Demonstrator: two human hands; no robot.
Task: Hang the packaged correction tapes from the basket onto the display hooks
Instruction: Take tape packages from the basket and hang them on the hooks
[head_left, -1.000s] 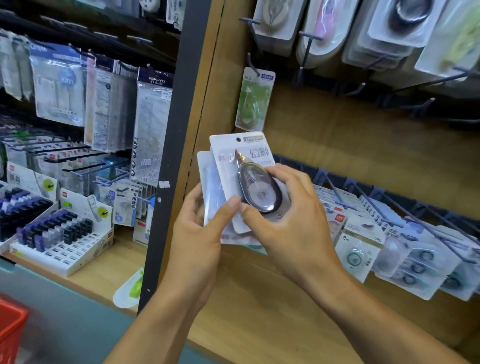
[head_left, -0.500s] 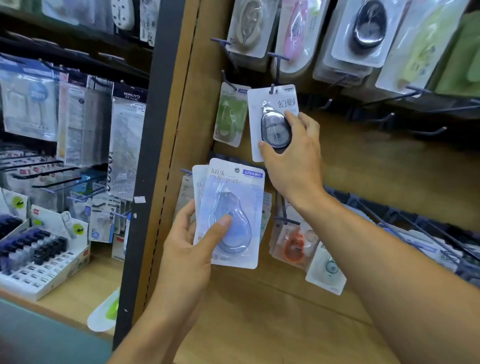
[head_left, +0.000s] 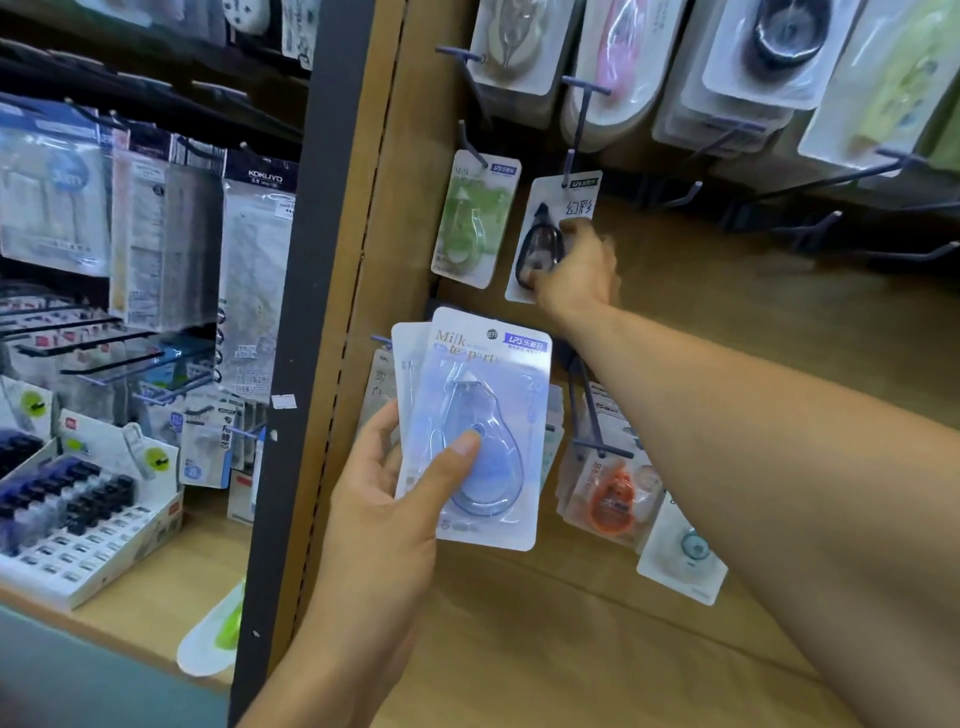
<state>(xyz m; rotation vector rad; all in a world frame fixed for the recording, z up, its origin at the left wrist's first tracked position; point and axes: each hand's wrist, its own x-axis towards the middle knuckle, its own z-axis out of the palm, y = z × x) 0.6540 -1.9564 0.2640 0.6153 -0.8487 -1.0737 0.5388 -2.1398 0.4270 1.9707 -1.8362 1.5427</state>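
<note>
Dark tape pack (head_left: 553, 234) hangs on its hook (head_left: 570, 161), right hand (head_left: 574, 270) blurred, fingers' state unclear; seat it fully before letting go. Left hand (head_left: 384, 499) grips the blue packs (head_left: 483, 426), thumb pressing the front, next up

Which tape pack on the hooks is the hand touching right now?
The dark grey correction tape pack, hanging on the hook right of the green pack. The right hand is on its lower edge; nothing touches the green one.
</note>
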